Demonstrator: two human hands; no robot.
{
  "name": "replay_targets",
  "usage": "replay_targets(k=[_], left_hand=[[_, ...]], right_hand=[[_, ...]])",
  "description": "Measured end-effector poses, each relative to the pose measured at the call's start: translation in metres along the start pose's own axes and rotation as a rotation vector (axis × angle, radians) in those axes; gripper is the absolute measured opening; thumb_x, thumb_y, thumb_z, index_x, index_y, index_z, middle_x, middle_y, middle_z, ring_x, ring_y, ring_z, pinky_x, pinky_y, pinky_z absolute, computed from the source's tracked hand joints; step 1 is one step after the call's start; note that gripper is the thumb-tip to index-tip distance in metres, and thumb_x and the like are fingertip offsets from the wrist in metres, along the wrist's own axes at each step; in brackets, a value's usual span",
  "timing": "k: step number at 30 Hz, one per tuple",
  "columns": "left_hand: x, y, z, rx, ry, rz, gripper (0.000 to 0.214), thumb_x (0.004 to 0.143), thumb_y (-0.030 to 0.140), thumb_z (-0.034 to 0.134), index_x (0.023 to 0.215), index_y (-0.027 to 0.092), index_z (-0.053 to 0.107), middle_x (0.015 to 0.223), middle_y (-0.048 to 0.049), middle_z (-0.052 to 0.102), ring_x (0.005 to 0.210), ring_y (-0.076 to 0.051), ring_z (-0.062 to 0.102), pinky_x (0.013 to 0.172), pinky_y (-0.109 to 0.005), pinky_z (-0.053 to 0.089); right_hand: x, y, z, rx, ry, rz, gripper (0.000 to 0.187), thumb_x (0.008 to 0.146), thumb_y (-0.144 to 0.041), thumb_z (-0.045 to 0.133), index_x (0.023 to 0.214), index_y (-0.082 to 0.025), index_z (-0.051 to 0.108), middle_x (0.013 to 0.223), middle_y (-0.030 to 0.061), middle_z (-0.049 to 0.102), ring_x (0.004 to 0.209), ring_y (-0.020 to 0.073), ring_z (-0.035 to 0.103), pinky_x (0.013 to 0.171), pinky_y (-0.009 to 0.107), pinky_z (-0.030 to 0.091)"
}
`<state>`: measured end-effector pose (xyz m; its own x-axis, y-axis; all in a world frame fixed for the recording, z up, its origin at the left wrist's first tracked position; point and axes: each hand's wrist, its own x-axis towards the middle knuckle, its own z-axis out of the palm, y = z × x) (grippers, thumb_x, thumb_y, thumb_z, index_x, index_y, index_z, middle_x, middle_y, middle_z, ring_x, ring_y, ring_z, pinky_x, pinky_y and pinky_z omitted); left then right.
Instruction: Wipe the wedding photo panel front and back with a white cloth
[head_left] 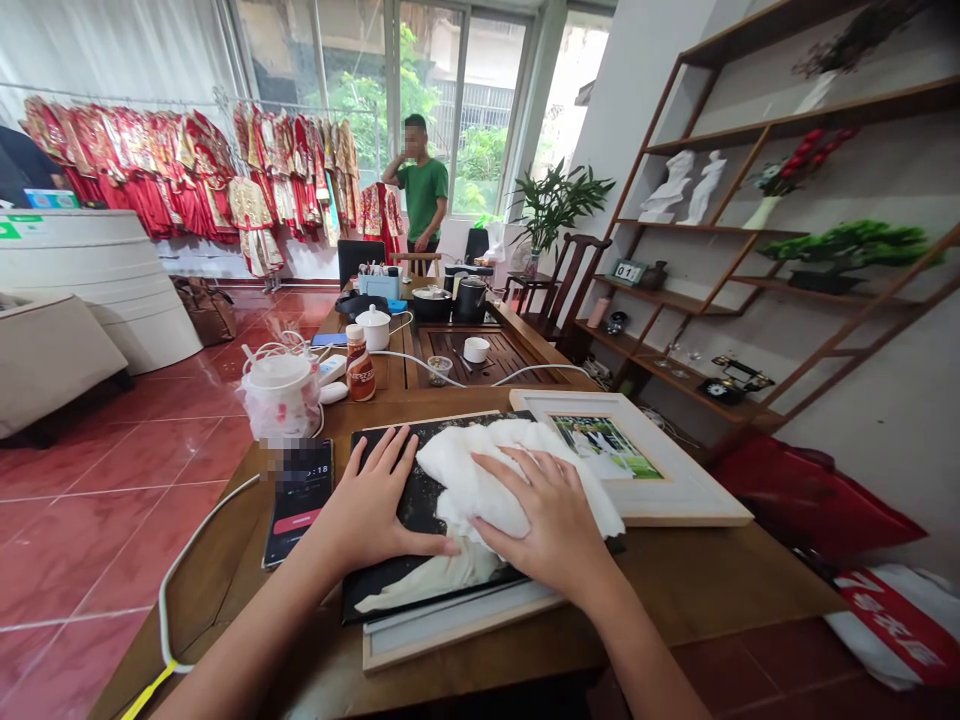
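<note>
White cloth [480, 480]: crumpled, under our right palm; we see its long axis running sideways across the panel, one tail trailing toward us at lower left.
Left hand [367, 500]: open, fingers spread, pressing flat on the panel, thumb touching the cloth.
Right hand [544, 520]: open, palm down on the cloth, gripping nothing.
Black rectangular panel [425, 505]: lying on the table under both hands.
Brown wooden table [697, 590]: holds a pale-framed photograph [675, 490] touching the cloth's right end, and a black phone [298, 500] just beside our left hand.
</note>
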<state>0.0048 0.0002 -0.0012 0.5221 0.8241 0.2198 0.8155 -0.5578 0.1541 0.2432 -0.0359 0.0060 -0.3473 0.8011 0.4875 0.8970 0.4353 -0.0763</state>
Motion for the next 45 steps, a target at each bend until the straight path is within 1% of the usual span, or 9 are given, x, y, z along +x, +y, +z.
replay_targets(k=[4, 7, 11, 17, 22, 27, 35, 37, 45], left_hand=[[0.000, -0.001, 0.002, 0.008, 0.000, 0.004, 0.120, 0.062, 0.088, 0.048, 0.151, 0.013, 0.019, 0.155, -0.0165, 0.023, 0.143, -0.037, 0.015, 0.114, -0.058, 0.011], [0.000, -0.002, 0.002, 0.010, -0.007, 0.012, 0.121, 0.062, 0.089, 0.047, 0.151, 0.012, 0.019, 0.155, -0.0166, 0.022, 0.143, -0.037, 0.014, 0.114, -0.058, 0.010], [-0.001, -0.003, 0.001, 0.002, -0.018, 0.015, 0.121, 0.062, 0.090, 0.045, 0.152, 0.013, 0.016, 0.156, -0.0164, 0.019, 0.144, -0.036, 0.013, 0.114, -0.057, 0.009], [-0.001, -0.003, 0.002, 0.001, -0.011, 0.025, 0.119, 0.062, 0.089, 0.047, 0.152, 0.016, 0.017, 0.156, -0.0152, 0.020, 0.143, -0.036, 0.015, 0.114, -0.058, 0.009], [-0.001, -0.003, 0.004, 0.001, -0.004, -0.003, 0.122, 0.061, 0.091, 0.044, 0.152, 0.014, 0.016, 0.156, -0.0151, 0.019, 0.144, -0.036, 0.014, 0.114, -0.057, 0.009], [0.000, -0.001, 0.002, 0.005, -0.033, -0.005, 0.125, 0.060, 0.093, 0.041, 0.151, 0.010, 0.019, 0.156, -0.0168, 0.019, 0.144, -0.037, 0.013, 0.114, -0.057, 0.008], [0.000, -0.001, 0.001, 0.003, -0.046, 0.001, 0.122, 0.063, 0.090, 0.042, 0.151, 0.010, 0.018, 0.157, -0.0156, 0.016, 0.144, -0.036, 0.012, 0.114, -0.059, 0.008], [0.000, -0.001, 0.001, 0.009, -0.049, -0.003, 0.122, 0.063, 0.090, 0.042, 0.151, 0.010, 0.017, 0.157, -0.0158, 0.016, 0.144, -0.036, 0.011, 0.114, -0.059, 0.008], [0.000, -0.003, 0.003, 0.038, -0.022, -0.001, 0.124, 0.061, 0.093, 0.040, 0.150, 0.009, 0.021, 0.156, -0.0167, 0.019, 0.144, -0.037, 0.011, 0.114, -0.058, 0.009]], right_hand=[[-0.016, -0.005, -0.003, -0.011, -0.013, -0.006, 0.061, 0.079, -0.053, 0.059, 0.136, -0.034, 0.047, 0.133, 0.0066, 0.053, 0.119, 0.0331, 0.045, 0.095, 0.050, 0.032], [-0.019, -0.004, -0.004, -0.001, -0.016, -0.011, 0.062, 0.078, -0.053, 0.061, 0.135, -0.035, 0.047, 0.133, 0.0057, 0.053, 0.119, 0.0329, 0.044, 0.095, 0.049, 0.032], [-0.009, 0.001, -0.003, 0.023, -0.024, -0.012, 0.059, 0.077, -0.051, 0.062, 0.132, -0.035, 0.051, 0.130, 0.0055, 0.055, 0.116, 0.0321, 0.046, 0.093, 0.049, 0.034], [0.006, 0.007, 0.002, 0.009, 0.002, -0.006, 0.058, 0.076, -0.051, 0.062, 0.131, -0.035, 0.053, 0.128, 0.0052, 0.057, 0.116, 0.0312, 0.048, 0.095, 0.048, 0.034], [-0.007, 0.003, -0.001, 0.019, -0.003, -0.029, 0.061, 0.076, -0.050, 0.063, 0.133, -0.034, 0.050, 0.131, 0.0058, 0.054, 0.118, 0.0320, 0.045, 0.097, 0.049, 0.032], [-0.019, 0.000, -0.006, 0.026, -0.027, -0.029, 0.062, 0.076, -0.051, 0.063, 0.134, -0.034, 0.048, 0.132, 0.0054, 0.053, 0.119, 0.0325, 0.044, 0.097, 0.049, 0.031], [0.006, 0.008, -0.001, 0.031, -0.036, 0.006, 0.055, 0.078, -0.050, 0.061, 0.130, -0.035, 0.052, 0.127, 0.0047, 0.056, 0.116, 0.0306, 0.047, 0.095, 0.048, 0.033], [0.007, 0.007, -0.001, 0.029, -0.031, 0.004, 0.055, 0.078, -0.050, 0.061, 0.130, -0.034, 0.052, 0.128, 0.0048, 0.056, 0.116, 0.0306, 0.046, 0.096, 0.048, 0.032], [-0.020, -0.001, -0.007, 0.010, -0.038, -0.036, 0.063, 0.077, -0.050, 0.062, 0.136, -0.035, 0.046, 0.133, 0.0046, 0.051, 0.120, 0.0325, 0.043, 0.097, 0.049, 0.031]])
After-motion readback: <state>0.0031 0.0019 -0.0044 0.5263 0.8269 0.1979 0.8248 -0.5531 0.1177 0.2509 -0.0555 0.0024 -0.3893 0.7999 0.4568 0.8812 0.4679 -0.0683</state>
